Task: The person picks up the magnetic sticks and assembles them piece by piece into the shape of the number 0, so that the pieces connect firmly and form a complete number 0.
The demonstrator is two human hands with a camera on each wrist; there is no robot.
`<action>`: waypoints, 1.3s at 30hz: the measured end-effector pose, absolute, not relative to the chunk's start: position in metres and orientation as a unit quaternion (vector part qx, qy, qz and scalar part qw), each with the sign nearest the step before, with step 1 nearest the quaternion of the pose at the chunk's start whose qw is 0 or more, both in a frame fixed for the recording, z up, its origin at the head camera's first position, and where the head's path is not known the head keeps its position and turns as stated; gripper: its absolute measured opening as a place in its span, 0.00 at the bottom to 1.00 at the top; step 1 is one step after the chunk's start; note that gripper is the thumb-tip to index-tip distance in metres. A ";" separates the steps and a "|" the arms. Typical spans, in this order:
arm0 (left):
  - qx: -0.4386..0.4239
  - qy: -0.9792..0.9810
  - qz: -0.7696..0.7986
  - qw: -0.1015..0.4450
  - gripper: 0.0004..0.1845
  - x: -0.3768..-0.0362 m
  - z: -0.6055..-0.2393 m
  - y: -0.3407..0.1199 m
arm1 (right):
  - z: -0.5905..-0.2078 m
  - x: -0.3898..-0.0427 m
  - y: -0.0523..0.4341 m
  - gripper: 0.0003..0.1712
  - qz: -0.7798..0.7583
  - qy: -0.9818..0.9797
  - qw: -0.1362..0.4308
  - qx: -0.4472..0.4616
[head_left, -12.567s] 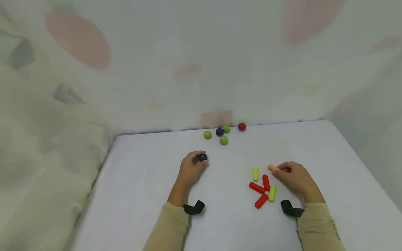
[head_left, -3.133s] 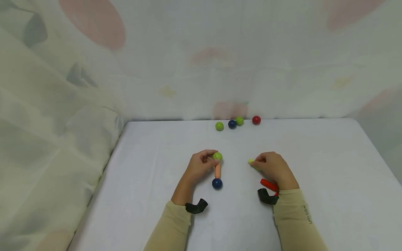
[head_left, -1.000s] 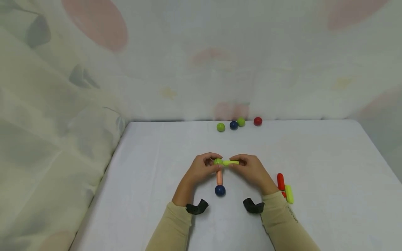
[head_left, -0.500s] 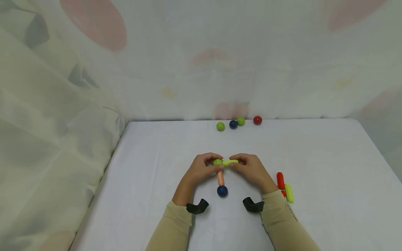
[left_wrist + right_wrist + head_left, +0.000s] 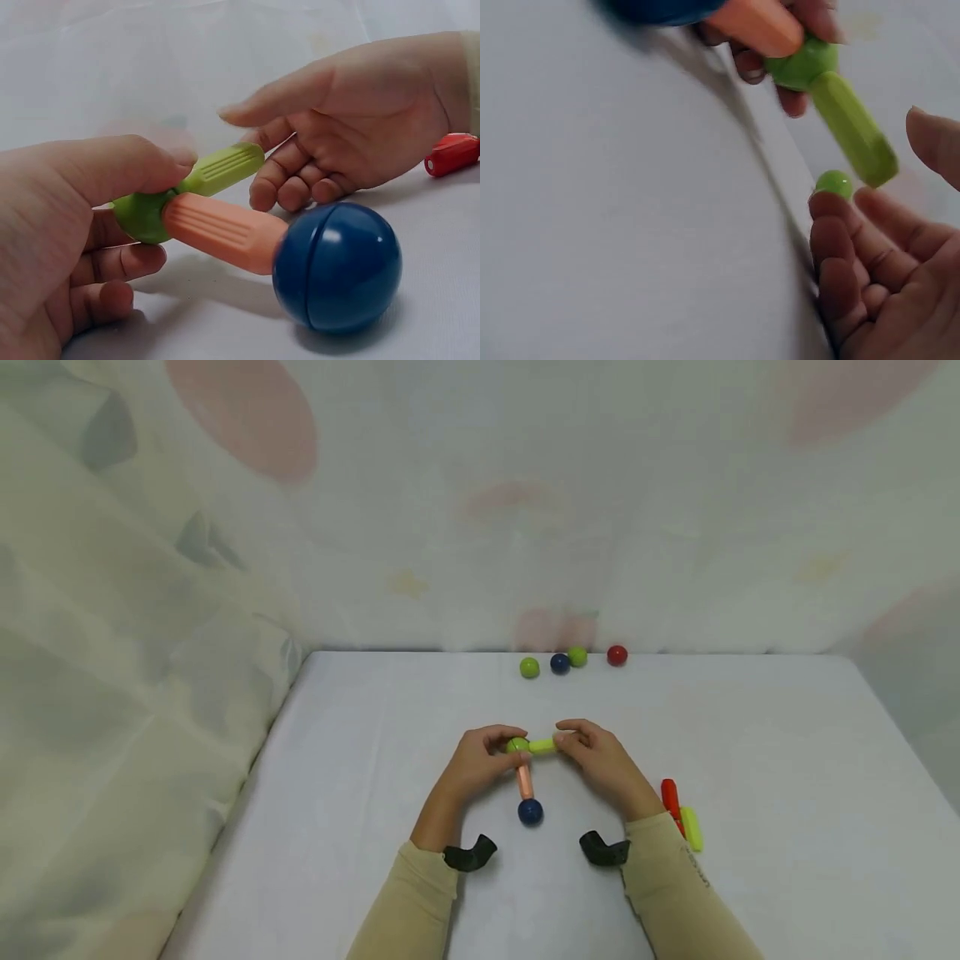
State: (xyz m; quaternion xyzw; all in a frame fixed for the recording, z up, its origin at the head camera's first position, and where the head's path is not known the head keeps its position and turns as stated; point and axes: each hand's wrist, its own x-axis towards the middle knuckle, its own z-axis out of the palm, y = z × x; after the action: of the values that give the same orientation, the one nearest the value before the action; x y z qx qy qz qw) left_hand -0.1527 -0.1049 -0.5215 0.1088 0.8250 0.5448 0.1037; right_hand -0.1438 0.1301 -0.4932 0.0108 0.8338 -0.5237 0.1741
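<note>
Left wrist view shows the left hand [image 5: 67, 225] pinching the green ball [image 5: 142, 216] above the tabletop [image 5: 150, 67], so the open right hand [image 5: 360, 120] should draw away from the green rod [image 5: 221, 169] gently, judging by the fresh joint.

Head cam: high at near edge, looks fwd & down over whole worktop [image 5: 750, 735] to far wall. L wrist cam – close, low, facing right. R wrist cam – close, facing left. All share green ball [image 5: 517, 745] [image 5: 142, 216] [image 5: 804, 63] w/ its sticks.

Beige long sleeves [image 5: 408, 902], black wrist camera mounts [image 5: 467, 856].
</note>
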 end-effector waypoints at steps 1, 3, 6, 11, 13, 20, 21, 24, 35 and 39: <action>0.106 0.825 0.546 0.102 0.21 -0.154 -0.521 -0.105 | -0.492 -0.148 0.131 0.31 -0.530 0.828 0.182 0.019; 0.101 0.824 0.548 0.099 0.21 -0.156 -0.520 -0.105 | -0.490 -0.159 0.132 0.33 -0.541 0.819 0.186 0.043; 0.096 0.822 0.552 0.104 0.22 -0.158 -0.521 -0.105 | -0.489 -0.177 0.134 0.33 -0.554 0.809 0.185 0.070; 0.096 0.818 0.557 0.112 0.22 -0.160 -0.523 -0.101 | -0.493 -0.210 0.145 0.31 -0.550 0.818 0.140 0.098; 0.095 0.816 0.558 0.114 0.22 -0.160 -0.523 -0.098 | -0.496 -0.224 0.154 0.30 -0.536 0.830 0.112 0.103; 0.095 0.812 0.564 0.116 0.21 -0.159 -0.524 -0.088 | -0.500 -0.255 0.189 0.38 -0.514 0.840 0.067 0.159; 0.094 0.812 0.565 0.116 0.20 -0.159 -0.523 -0.087 | -0.500 -0.259 0.193 0.41 -0.516 0.837 0.064 0.172; 0.096 0.810 0.566 0.116 0.20 -0.159 -0.521 -0.080 | -0.497 -0.264 0.208 0.50 -0.519 0.828 0.066 0.202; 0.116 0.811 0.557 0.136 0.18 -0.148 -0.526 -0.055 | -0.490 -0.253 0.246 0.46 -0.457 0.870 0.066 0.177; 0.123 0.814 0.552 0.131 0.18 -0.147 -0.523 -0.055 | -0.488 -0.252 0.248 0.39 -0.438 0.883 0.065 0.156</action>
State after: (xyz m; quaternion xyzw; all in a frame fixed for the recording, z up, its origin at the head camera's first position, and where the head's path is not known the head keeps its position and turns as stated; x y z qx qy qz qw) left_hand -0.1469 -0.0545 -0.5232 0.1226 0.8141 0.5524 0.1306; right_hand -0.2522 0.2476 -0.4885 0.1563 0.8826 -0.4385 0.0654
